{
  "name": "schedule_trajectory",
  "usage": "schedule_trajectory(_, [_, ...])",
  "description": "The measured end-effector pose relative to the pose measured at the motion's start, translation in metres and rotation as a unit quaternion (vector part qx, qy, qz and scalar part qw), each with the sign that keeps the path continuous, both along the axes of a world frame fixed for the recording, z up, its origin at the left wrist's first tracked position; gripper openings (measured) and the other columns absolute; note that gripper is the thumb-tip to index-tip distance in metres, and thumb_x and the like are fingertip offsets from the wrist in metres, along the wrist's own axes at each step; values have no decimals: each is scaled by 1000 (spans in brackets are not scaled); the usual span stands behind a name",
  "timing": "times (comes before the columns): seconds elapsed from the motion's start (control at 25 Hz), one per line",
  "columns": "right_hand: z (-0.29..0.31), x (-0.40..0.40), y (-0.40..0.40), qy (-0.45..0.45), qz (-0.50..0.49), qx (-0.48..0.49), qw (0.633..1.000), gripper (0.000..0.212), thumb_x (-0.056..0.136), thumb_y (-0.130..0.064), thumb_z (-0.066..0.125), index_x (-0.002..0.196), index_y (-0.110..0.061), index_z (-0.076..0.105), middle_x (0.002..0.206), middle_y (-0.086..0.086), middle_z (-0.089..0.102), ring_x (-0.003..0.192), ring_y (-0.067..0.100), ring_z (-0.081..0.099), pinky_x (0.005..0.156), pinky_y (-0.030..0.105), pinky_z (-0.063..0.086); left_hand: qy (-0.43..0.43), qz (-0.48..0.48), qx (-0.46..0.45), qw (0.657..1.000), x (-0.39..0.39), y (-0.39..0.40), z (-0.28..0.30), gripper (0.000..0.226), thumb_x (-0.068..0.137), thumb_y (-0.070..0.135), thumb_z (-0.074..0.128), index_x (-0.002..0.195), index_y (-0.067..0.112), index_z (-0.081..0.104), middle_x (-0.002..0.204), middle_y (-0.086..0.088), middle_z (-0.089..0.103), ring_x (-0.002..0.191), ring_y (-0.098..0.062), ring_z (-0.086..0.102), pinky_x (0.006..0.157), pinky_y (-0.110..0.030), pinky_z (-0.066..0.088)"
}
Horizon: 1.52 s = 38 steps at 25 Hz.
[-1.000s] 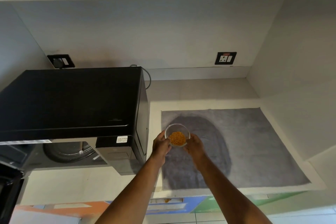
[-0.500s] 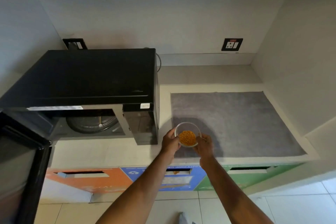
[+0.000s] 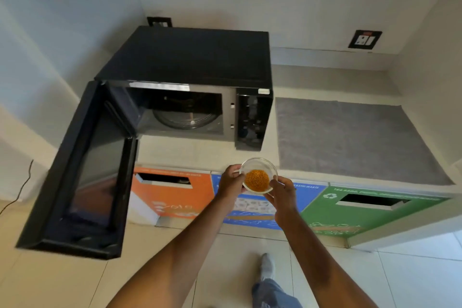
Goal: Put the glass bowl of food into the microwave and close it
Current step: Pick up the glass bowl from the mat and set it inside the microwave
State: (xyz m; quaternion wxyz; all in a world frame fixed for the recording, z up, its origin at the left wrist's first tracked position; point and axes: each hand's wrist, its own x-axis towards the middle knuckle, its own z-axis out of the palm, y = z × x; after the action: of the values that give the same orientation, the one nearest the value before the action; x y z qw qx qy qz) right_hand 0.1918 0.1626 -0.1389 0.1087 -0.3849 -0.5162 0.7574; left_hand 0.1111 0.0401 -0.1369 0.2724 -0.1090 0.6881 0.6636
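Both hands — left point(image 3: 231, 181) and right point(image 3: 283, 194) — pinch the bowl point(image 3: 258, 175) by opposite sides of its rim, a grip that keeps the orange food level in the air off the bench point(image 3: 200, 151) edge, right of the microwave point(image 3: 185, 67) whose door point(image 3: 90, 167) hangs wide open; bin labels below are mostly blurred — "WASTE" just readable

small clear glass bowl point(image 3: 259, 174) with orange food, held level in front of the worktop's front edge; black microwave point(image 3: 195, 62) at the worktop's left end, door point(image 3: 92, 170) swung wide open
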Motion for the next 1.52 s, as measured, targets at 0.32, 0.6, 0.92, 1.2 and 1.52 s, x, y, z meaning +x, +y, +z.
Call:
schedule_trajectory(0.32, [16, -46, -90, -5, 72, -11, 997, 30, 91, -14, 67, 116, 1, 60, 115, 24, 68, 103, 34, 70, 71, 32, 61, 37, 118, 53, 991, -14, -104, 19, 25, 99, 15, 62, 123, 14, 62, 125, -13, 66, 116, -30, 64, 80, -42, 60])
schedule_trajectory(0.6, [32, -131, -115, 6, 133, 4, 991, 32, 95, -17, 65, 125, -9, 58, 109, 12, 69, 89, 19, 69, 64, 23, 58, 68, 225, 64, 970, -83, -131, 32, 17, 98, 14, 62, 111, 21, 69, 99, -1, 71, 91, -20, 67, 60, -30, 56])
schedule_trajectory(0.92, [29, -236, -124, 48, 118, 36, 991, 27, 97, -14, 63, 124, -13, 64, 116, 12, 70, 100, 22, 66, 81, 31, 56, 86, 261, 93, 957, -178, -125, 37, 22, 96, 11, 63, 116, 19, 69, 107, -4, 73, 96, -21, 70, 66, -31, 59])
schedule_trajectory(1.2, [14, -309, -119, 87, 108, 67, 988, 14, 99, -12, 57, 108, -16, 66, 103, 6, 72, 94, 16, 69, 77, 22, 55, 124, 249, 87, 957, -253, -115, 18, 20, 100, 13, 60, 113, 26, 65, 105, 2, 70, 99, -17, 69, 77, -32, 59])
schedule_trajectory(1.52, [1, -345, -117, 91, 80, 19, 992, 20, 94, -3, 60, 102, -19, 68, 94, 3, 72, 84, 14, 69, 65, 18, 53, 129, 248, 107, 954, -296, -108, -2, 26, 99, 11, 59, 120, 24, 66, 100, 2, 70, 89, -8, 65, 75, -27, 58])
